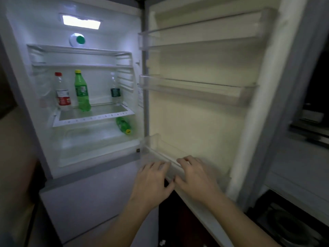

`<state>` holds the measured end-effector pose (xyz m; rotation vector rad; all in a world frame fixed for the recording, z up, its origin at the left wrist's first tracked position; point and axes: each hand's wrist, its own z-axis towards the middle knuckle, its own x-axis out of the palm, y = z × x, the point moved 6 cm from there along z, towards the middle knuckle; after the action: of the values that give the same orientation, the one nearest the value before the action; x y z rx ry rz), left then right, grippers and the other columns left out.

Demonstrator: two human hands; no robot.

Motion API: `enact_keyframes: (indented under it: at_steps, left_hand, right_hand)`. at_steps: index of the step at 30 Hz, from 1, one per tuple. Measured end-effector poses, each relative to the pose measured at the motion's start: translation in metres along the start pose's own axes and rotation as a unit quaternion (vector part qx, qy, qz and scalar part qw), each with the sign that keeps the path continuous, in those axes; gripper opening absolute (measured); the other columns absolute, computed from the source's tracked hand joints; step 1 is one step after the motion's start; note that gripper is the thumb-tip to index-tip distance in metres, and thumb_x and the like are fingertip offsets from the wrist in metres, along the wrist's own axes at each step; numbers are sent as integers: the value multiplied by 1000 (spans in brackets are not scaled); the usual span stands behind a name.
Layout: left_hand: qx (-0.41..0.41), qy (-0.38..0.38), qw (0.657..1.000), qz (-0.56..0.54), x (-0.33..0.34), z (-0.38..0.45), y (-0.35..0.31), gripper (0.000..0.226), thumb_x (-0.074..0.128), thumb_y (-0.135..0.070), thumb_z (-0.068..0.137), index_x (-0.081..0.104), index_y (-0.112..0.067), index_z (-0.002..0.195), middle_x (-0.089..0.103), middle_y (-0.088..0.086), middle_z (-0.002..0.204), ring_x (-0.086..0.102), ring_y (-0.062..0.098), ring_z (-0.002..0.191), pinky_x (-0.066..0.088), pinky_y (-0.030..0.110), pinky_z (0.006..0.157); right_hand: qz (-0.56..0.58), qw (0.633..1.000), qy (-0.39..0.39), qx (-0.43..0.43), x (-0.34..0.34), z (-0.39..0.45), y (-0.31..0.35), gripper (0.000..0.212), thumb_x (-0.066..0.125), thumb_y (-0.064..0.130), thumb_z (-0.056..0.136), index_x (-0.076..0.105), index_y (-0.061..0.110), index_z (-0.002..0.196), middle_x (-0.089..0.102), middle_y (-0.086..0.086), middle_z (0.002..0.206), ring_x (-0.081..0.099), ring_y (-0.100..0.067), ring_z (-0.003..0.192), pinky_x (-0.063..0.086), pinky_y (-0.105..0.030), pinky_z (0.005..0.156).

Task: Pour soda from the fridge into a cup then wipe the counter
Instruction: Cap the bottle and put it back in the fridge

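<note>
Head cam: fridge door (204,107) was open, my left hand (153,182) and right hand (195,177) empty, fingers spread, at lower centre ready to reach; green soda bottle (81,91) stood on shelf (92,115), centre left

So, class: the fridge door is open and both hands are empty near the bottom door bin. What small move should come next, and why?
Probably reach the left hand up to the upright green bottle on the shelf. It stands at the front, unblocked, and the right hand holds nothing either.
</note>
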<state>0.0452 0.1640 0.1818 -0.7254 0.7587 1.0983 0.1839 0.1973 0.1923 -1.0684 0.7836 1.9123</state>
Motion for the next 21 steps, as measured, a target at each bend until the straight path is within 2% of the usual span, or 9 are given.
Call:
enact_keyframes:
  at_steps: [4, 7, 10, 15, 18, 21]
  left_hand:
    - [22, 8, 999, -35, 14, -7, -65, 57, 50, -54, 83, 62, -23, 129, 67, -2, 121, 63, 22, 105, 55, 38, 84]
    - [41, 11, 997, -71, 22, -16, -121, 55, 54, -52, 83, 65, -20, 127, 68, -1, 121, 63, 24, 106, 56, 39, 83]
    - [73, -6, 994, -81, 25, -29, -179, 52, 55, -48, 84, 66, -18, 126, 67, 0, 122, 61, 24, 109, 53, 42, 89]
    - [139, -38, 984, -105, 25, -40, -266, 42, 59, -40, 84, 66, -18, 120, 65, 1, 119, 58, 24, 112, 50, 42, 92]
    - [173, -16, 984, -47, 36, -34, -283, 42, 58, -35, 82, 65, -15, 119, 62, 8, 125, 57, 29, 117, 46, 47, 100]
    - [130, 32, 990, 43, 50, -27, -257, 59, 62, -34, 79, 59, -9, 133, 50, 22, 143, 47, 38, 133, 41, 52, 108]
  right_hand:
    - [6, 999, -12, 33, -38, -61, -40, 57, 43, 48, 83, 57, 18, 129, 59, -3, 121, 54, -23, 110, 48, -36, 91]
    - [1, 998, -23, 57, -66, -113, -74, 52, 45, 47, 87, 57, 17, 128, 59, -1, 121, 53, -21, 110, 47, -36, 95]
    - [-24, 996, -26, 87, -90, -162, -112, 45, 46, 46, 90, 59, 18, 123, 60, -1, 114, 54, -21, 103, 45, -38, 97]
    - [-39, 989, -15, 139, -118, -230, -170, 51, 44, 48, 90, 56, 18, 129, 58, -1, 122, 54, -22, 109, 45, -36, 97]
    - [-51, 986, -11, 157, -129, -251, -194, 50, 47, 47, 90, 54, 20, 132, 57, 1, 123, 52, -21, 108, 45, -34, 96]
    - [-54, 986, -5, 156, -130, -251, -211, 51, 50, 44, 90, 53, 19, 134, 58, 0, 123, 53, -22, 108, 45, -33, 96]
